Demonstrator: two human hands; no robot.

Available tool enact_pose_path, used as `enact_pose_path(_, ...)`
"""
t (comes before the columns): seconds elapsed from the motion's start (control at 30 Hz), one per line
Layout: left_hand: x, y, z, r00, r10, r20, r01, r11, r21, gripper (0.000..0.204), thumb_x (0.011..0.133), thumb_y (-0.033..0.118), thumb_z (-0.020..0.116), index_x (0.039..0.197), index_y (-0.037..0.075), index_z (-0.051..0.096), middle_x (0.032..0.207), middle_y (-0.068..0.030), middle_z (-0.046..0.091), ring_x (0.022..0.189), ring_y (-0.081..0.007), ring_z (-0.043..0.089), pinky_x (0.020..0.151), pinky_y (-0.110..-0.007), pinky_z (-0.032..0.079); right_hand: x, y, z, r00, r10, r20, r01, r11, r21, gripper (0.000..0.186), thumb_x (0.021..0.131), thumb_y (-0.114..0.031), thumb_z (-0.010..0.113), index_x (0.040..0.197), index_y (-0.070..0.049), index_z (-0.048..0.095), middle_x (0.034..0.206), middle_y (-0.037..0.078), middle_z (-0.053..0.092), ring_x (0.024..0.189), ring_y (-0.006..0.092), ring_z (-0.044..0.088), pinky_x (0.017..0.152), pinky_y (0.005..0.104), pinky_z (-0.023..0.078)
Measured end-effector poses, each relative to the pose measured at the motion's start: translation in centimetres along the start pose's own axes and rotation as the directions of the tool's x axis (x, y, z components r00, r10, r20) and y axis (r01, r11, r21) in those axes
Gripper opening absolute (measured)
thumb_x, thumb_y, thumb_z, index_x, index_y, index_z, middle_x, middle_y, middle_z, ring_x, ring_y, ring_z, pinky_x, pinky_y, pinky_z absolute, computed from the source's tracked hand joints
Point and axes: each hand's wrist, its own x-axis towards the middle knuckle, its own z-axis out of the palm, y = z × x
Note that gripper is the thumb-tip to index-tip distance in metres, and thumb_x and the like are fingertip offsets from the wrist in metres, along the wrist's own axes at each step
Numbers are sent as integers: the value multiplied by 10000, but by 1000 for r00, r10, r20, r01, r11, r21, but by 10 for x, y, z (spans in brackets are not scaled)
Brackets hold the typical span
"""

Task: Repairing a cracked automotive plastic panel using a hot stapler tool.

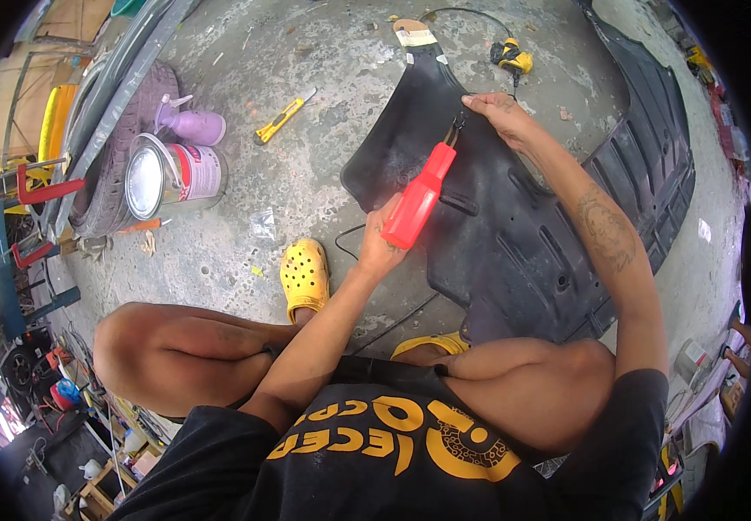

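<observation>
My left hand (pixel 384 239) is wrapped round the red body of a hand-held hot stapler (pixel 419 198), which has two thin metal prongs at its far end. The prongs point up and away, close over a large black moulded plastic panel (pixel 497 226). A small dark bit shows at their tips; its kind is too small to tell. Just beyond the tips, my right hand (pixel 506 120) has its thumb and finger closed at the panel's narrow edge. The panel lies on the floor before me, its narrow end carrying pale tape (pixel 415 36).
A yellow utility knife (pixel 280 121), purple spray bottle (pixel 191 122) and paint can (pixel 175 178) are to the left, beside a tyre (pixel 136 130). A yellow-and-black corded tool (pixel 512 57) lies beyond the panel. Red clamps (pixel 49 187) jut from the left. My yellow clogs (pixel 304 273) stand close by.
</observation>
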Motion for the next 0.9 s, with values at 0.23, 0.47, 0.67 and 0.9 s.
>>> enact_pose_path(0.23,0,1,1,1000,-1,0,1,1000,12,237,881,131,714,1079,24,642,885,-137,668,782,-298,658,722,-338,503,1,-1,-2,999,33,29,-33,999,-11,265,968,-252,629,1076,-14,671,1012,28,697,884,96,643,792,248,525)
enact_pose_path(0.47,-1,3,4,995,-96,-14,94,989,-116,240,880,130,720,1082,25,643,872,-128,669,770,-281,657,710,-332,502,0,0,-2,1000,6,21,-6,1000,-5,283,963,-277,635,1043,-10,681,968,49,685,872,105,611,779,267,499)
enact_pose_path(0.67,-1,1,2,999,-53,-4,52,998,-35,240,881,141,726,1075,24,645,863,-124,672,766,-256,657,718,-326,502,-1,-1,0,1000,0,13,-1,1000,28,258,965,-259,632,1025,-14,686,960,49,694,828,109,626,740,264,515)
enact_pose_path(0.9,-1,-3,2,1000,-8,-15,8,1000,-29,245,881,134,727,1084,24,648,884,-119,683,780,-230,663,734,-315,504,-2,-2,2,1000,-10,11,10,999,38,254,968,-257,629,1009,-15,691,945,44,703,810,106,640,726,259,523)
